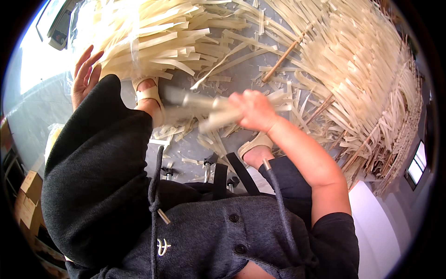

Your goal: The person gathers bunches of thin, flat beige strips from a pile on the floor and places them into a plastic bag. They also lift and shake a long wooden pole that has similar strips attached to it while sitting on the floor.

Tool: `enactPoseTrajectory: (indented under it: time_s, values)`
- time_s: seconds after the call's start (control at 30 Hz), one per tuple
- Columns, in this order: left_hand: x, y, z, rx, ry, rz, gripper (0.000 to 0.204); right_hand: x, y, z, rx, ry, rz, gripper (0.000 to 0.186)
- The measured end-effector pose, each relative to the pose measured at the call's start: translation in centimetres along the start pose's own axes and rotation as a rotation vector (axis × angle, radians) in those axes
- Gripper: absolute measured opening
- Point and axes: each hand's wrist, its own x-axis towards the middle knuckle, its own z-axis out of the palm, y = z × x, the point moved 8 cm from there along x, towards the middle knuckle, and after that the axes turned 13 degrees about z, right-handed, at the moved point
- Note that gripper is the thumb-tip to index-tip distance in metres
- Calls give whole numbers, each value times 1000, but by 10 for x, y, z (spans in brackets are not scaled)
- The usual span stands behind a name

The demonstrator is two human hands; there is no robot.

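Note:
My right hand (253,110) is closed round a small bunch of flat cream strips (218,116) that look like wide dried noodles. Motion smears the bunch, which points left above the floor. My left hand (86,78) has its fingers stretched apart, beside a large bundle of the same strips (153,44) with clear plastic about it. Part of this hand is hidden behind my raised knee, and I see nothing in its fingers. On the right lies a big heap of strips (353,69), with thin wooden sticks (288,53) among them.
Loose strips and broken bits (216,139) litter the grey floor between my sandalled feet (147,93). Metal legs with dark knobs (207,162) stand just in front of me. Cardboard boxes (30,200) are at the far left, and a white curved surface (371,218) is at the right.

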Motion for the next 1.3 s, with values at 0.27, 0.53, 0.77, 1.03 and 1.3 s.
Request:
enactPoseTrajectory:
  time_s: [0.27, 0.53, 0.77, 1.03, 1.3]
  values:
    - [0, -2, 2, -61, 2, -49, 23, -78, -78, 210, -116, -347, -302, 25]
    - [3, -11, -2, 124, -80, -21, 23, 6, 33, 90, -450, -2, 82, 10]
    - [19, -2, 6, 157, -85, 46, 23, 19, 91, -97, -92, 440, 472, 19]
    - [39, 11, 26, 201, -157, 109, 24, 114, 106, -22, 73, 308, 353, 49]
    - [56, 20, 34, 175, -169, 101, 26, 82, 92, 9, -164, 69, 234, 41]
